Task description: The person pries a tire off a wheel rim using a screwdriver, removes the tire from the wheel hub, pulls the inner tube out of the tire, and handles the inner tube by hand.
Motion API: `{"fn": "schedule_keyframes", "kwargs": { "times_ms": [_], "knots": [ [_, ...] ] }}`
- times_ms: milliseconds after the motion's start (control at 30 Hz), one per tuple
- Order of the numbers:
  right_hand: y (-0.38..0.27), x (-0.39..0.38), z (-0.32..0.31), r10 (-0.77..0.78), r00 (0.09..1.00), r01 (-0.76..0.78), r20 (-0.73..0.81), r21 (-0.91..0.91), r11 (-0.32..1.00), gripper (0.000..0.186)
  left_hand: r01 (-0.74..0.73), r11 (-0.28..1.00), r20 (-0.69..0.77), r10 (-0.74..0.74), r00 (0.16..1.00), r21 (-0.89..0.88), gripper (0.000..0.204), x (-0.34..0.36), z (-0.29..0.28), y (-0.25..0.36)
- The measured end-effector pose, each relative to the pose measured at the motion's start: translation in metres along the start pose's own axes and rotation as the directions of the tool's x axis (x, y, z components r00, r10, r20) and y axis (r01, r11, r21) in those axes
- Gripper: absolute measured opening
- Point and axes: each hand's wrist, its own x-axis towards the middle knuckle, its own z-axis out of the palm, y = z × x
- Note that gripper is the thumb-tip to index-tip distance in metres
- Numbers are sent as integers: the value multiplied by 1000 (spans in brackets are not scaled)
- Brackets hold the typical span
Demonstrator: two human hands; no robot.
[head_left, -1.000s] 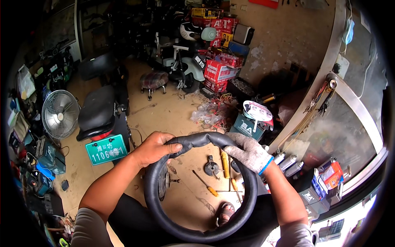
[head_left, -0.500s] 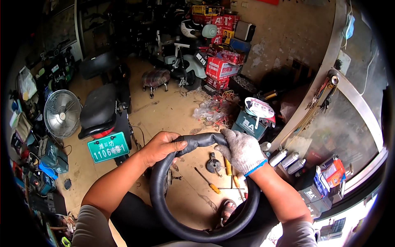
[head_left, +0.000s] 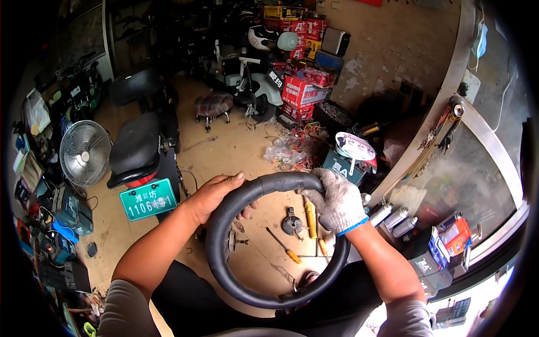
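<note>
A black rubber inner tube [head_left: 218,255] makes a plump ring in front of me, above my lap. My bare left hand [head_left: 220,194] is round its upper left part, thumb on the outer side and fingertips showing inside the ring. My right hand [head_left: 339,203], in a whitish knitted glove with a blue cuff, grips the upper right part; some of its fingers are hidden. Through the ring I see a screwdriver [head_left: 286,247] with a yellow handle, a dark metal part [head_left: 292,223] and another yellow-handled tool [head_left: 311,219] on the floor.
An electric scooter [head_left: 137,146] stands at left beside a round metal fan [head_left: 85,153]. A padded wheeled stool [head_left: 213,105] and stacked red boxes [head_left: 303,94] are farther off. Loose wires and plastic [head_left: 295,149] litter the floor. Spray cans [head_left: 396,218] line the right side by the door.
The tube's top stretch, bent and creased before, now curves smoothly. My left thumb has come off the tube's top to its outer side. The ring's lower edge has risen; my right hand has shifted slightly right.
</note>
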Motion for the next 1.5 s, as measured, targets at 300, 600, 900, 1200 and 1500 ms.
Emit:
{"fn": "schedule_keyframes", "kwargs": {
  "times_ms": [300,600,900,1200,1500],
  "knots": [
    [6,-1,5,32,998,-33,58,17,999,50,-14,976,9,13,1000,216,56,-1,-1,-10],
    [5,2,8,33,998,-35,51,37,999,45,15,986,9,-17,1000,169,48,3,1,-16],
    [10,4,11,39,997,-44,72,64,997,46,19,986,14,-22,1000,164,46,8,1,-18],
    [12,3,14,62,994,-68,94,67,995,48,24,987,19,-27,999,160,46,9,-1,-21],
    [12,3,14,78,990,-84,122,46,995,50,37,989,2,-38,999,147,48,8,2,-21]
  ]
}}
